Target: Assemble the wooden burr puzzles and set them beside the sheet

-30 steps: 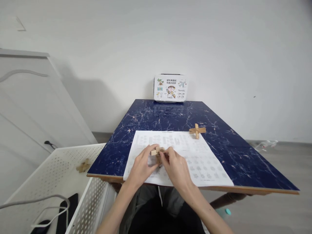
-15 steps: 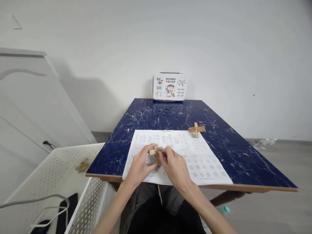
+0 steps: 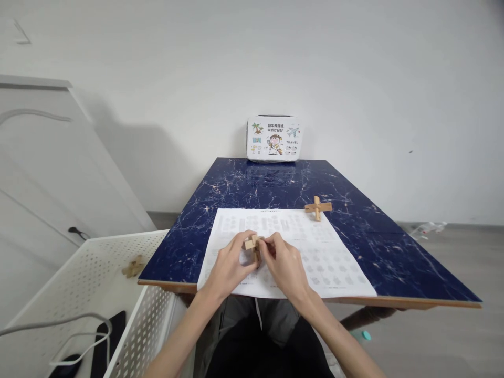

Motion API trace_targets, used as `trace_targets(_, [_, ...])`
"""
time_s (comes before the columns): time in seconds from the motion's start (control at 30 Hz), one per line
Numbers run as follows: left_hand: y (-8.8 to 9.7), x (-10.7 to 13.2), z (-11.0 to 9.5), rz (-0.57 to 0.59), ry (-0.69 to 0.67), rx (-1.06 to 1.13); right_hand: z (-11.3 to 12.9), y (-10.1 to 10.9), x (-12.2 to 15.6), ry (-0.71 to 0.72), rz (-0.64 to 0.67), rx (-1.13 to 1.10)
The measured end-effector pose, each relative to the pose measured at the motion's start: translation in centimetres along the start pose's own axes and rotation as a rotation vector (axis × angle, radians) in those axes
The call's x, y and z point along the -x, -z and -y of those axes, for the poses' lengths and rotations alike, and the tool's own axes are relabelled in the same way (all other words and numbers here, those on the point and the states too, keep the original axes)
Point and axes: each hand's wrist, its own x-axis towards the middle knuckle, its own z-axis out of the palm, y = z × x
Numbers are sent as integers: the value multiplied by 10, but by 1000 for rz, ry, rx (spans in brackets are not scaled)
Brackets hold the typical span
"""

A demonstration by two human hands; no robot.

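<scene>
A small wooden interlocking puzzle (image 3: 253,245) is held between both my hands just above a printed paper sheet (image 3: 323,252). My left hand (image 3: 229,266) grips its left side with curled fingers. Pinching the puzzle's right side is my right hand (image 3: 284,264). A second wooden cross-shaped puzzle (image 3: 317,207) lies on the dark blue marbled table (image 3: 244,189) at the sheet's far right corner, apart from both hands.
A white box with cartoon travel pictures (image 3: 274,138) stands at the table's far edge against the wall. At the left, a white perforated bin (image 3: 98,283) holds another wooden piece (image 3: 133,267), a white cable and dark objects. A white cabinet (image 3: 43,168) stands behind it.
Both hands stay closed on the puzzle and have shifted only slightly over the sheet; the fingers have adjusted a little around the wooden pieces.
</scene>
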Motion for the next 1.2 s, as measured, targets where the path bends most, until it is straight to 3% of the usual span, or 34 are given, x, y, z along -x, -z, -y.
trace_targets(0.13, [-1,-2,-4,47,47,13,3,1,1,90,22,71])
trace_targets(0.27, [-1,-1,-6,12,35,61,5,7,2,93,-6,42])
trace_targets(0.5, [2,1,-6,-9,47,377,-9,30,1,87,35,-239])
trace_targets(0.7, [6,-2,-15,41,29,523,-17,45,-4,154,250,-350])
trace_targets(1.0, [8,-3,-19,109,-67,460,-16,57,-3,-8,460,-529])
trace_targets(1.2, [6,-8,-23,104,-88,330,-20,59,0,-124,396,-601])
